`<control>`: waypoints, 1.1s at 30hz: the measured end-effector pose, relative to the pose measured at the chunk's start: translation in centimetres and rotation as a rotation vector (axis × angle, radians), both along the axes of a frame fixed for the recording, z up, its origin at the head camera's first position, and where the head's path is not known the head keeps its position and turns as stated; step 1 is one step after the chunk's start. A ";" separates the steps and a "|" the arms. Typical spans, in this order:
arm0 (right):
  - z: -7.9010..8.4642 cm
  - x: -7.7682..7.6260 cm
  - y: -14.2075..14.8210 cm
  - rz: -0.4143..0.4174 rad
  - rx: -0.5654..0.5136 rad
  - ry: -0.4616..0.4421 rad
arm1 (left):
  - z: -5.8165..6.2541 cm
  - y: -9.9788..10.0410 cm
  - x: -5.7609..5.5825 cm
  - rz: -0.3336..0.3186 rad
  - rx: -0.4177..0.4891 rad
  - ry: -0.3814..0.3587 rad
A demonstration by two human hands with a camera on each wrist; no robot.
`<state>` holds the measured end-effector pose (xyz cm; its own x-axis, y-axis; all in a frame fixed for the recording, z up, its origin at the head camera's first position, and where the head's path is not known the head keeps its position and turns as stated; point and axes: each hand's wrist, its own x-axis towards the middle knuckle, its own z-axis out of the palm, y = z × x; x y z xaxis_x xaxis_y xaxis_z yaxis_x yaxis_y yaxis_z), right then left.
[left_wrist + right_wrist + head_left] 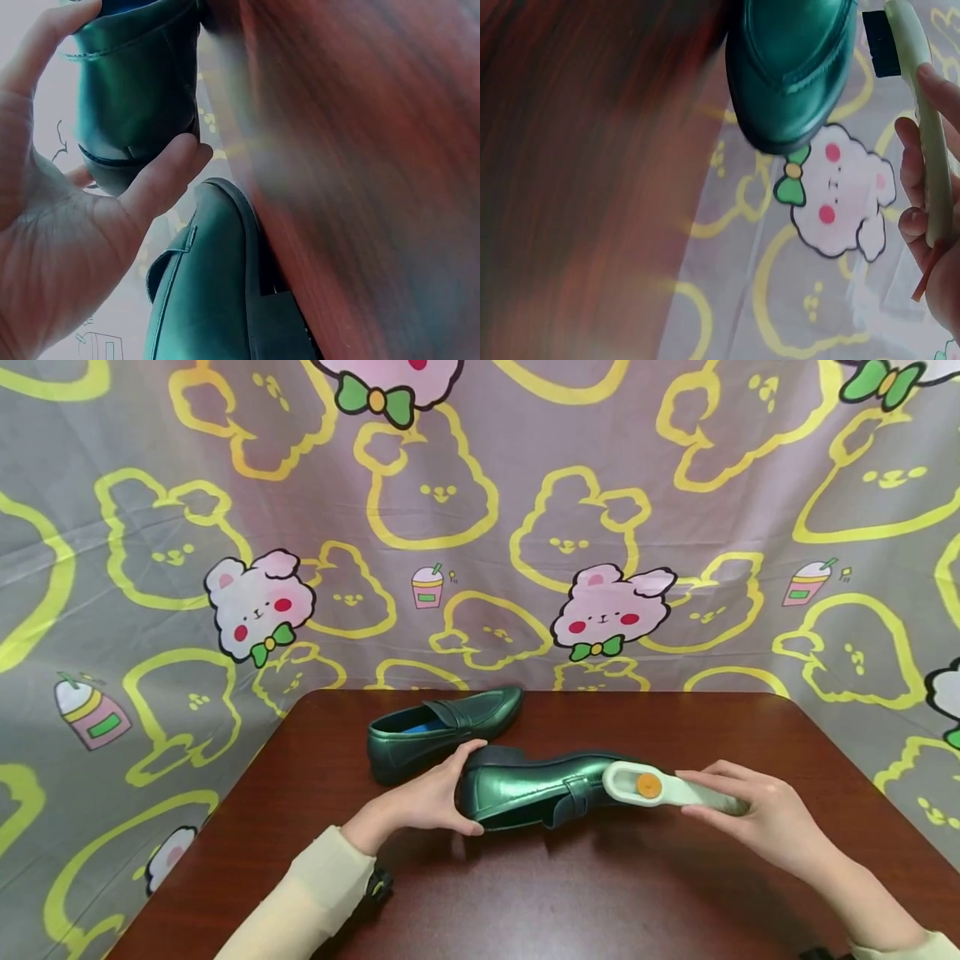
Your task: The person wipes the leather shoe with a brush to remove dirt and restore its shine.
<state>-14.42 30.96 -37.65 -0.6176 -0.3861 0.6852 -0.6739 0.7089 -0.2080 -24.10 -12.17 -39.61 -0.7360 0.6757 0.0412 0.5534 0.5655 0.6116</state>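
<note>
A dark green loafer (pixel 517 785) is turned on its side, its opening facing me and its toe to the right. My left hand (pixel 431 797) grips it round the heel; the left wrist view shows thumb and fingers spread about the heel counter (pixel 135 97). In my right hand (pixel 765 806) is a brush (pixel 675 789) with a pale green handle and an orange dot. The head view puts the brush head over the loafer's toe. Dark bristles (pixel 883 43) face the toe (pixel 795 97) at close range in the right wrist view; whether they touch, I cannot tell.
A second green loafer (pixel 442 727) with a blue insole stands upright behind the held one, toe pointing right. Both are at a dark reddish-brown table (pixel 540 902). A grey cloth (pixel 480 568) with cartoon bears hangs beyond the table's far edge.
</note>
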 end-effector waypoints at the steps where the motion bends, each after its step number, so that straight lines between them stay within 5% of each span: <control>1: -0.1 -0.1 -0.3 0.012 0.009 0.001 | 0.0 0.0 0.0 0.006 0.000 -0.001; 7: -0.5 -0.9 -0.4 0.030 0.035 -0.002 | -0.1 0.1 0.1 0.013 -0.004 0.012; 14: -0.2 -1.5 1.8 -0.090 -0.051 0.069 | -0.5 -0.1 -0.1 0.021 -0.006 0.021; 18: 0.0 -1.2 1.9 -0.060 -0.065 0.080 | -0.6 -0.4 -0.3 0.034 -0.019 0.013; 27: 0.0 -0.8 0.2 -0.024 0.081 0.047 | -0.6 -0.5 -0.3 0.041 -0.019 -0.003; 33: -0.5 -1.5 2.6 -0.095 -0.008 0.086 | -0.6 -0.4 -0.1 0.043 -0.027 -0.001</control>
<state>-15.89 33.55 -38.10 -0.5901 -0.3226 0.7401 -0.6190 0.7692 -0.1583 -24.24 -12.61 -40.16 -0.7641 0.6447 0.0225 0.5278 0.6048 0.5964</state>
